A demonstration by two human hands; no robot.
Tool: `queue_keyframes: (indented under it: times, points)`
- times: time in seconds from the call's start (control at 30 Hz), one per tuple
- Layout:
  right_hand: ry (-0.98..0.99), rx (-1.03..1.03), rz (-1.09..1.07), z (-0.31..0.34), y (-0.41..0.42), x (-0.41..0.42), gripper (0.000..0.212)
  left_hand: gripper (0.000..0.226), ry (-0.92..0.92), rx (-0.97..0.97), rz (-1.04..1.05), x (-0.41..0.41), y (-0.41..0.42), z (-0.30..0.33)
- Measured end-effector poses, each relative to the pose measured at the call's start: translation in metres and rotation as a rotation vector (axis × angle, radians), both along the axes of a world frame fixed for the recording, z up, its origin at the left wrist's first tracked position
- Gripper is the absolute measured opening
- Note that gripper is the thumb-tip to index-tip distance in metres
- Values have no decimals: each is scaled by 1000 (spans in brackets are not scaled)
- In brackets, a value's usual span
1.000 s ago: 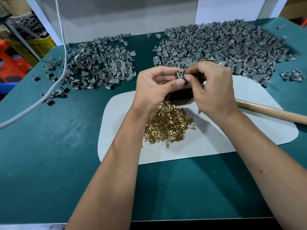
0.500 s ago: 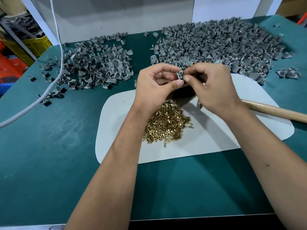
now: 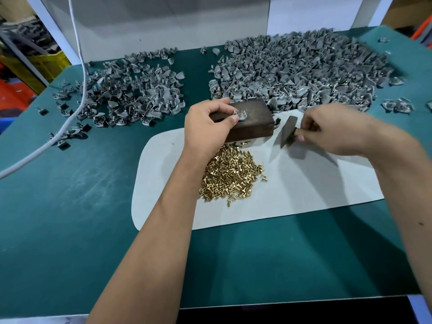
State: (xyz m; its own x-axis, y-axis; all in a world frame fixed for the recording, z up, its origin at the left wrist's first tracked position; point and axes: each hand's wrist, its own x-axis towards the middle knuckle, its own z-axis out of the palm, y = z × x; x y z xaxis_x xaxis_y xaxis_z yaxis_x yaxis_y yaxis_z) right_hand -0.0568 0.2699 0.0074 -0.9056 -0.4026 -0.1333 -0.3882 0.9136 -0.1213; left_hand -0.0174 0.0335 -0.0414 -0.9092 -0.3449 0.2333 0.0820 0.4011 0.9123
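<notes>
My left hand [image 3: 208,127] is curled in, thumb and forefinger pinching a small grey part [image 3: 242,115] and holding it down on top of the dark block [image 3: 254,122]. The other fingers rest folded against the block's near left edge. A speck of brass shows at the part, but I cannot tell from here whether it is a rivet.

My right hand [image 3: 336,129] is clenched round the hammer [image 3: 286,132], gripping the wooden handle just behind the head. Most of the handle is hidden inside my fist. The head hangs just to the right of the block with its narrow end pointing down, over the white mat [image 3: 304,190], where its shadow falls beside it. The right hand is blurred, so I cannot make out its finger positions more finely.

The block sits at the far edge of the mat, which lies on the green desk [image 3: 70,206]. A heap of brass rivets [image 3: 231,176] lies on the mat just in front of the block, partly under my left wrist. Behind the block, a large pile of grey parts [image 3: 299,73] spreads to the right and a smaller pile [image 3: 131,94] to the left, the two well apart. A white cable [image 3: 78,90] trails across the left pile and off the desk's left side.
</notes>
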Motion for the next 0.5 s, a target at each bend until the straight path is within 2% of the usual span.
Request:
queue_keyframes:
  times: [0.1, 0.23, 0.4, 0.5]
  points:
    - [13, -236, -60, 12, 0, -2, 27, 12, 0, -3, -4, 0, -1, 0]
    - [135, -501, -85, 24, -18, 3, 35, 15, 4, -6, 7, 0, -1, 0]
    - [177, -492, 65, 18, -52, 13, 25, 15, -3, -4, 9, -1, -1, 1]
    - [300, -521, 76, 22, -60, 12, 20, 11, 4, -6, -10, -1, -2, 0]
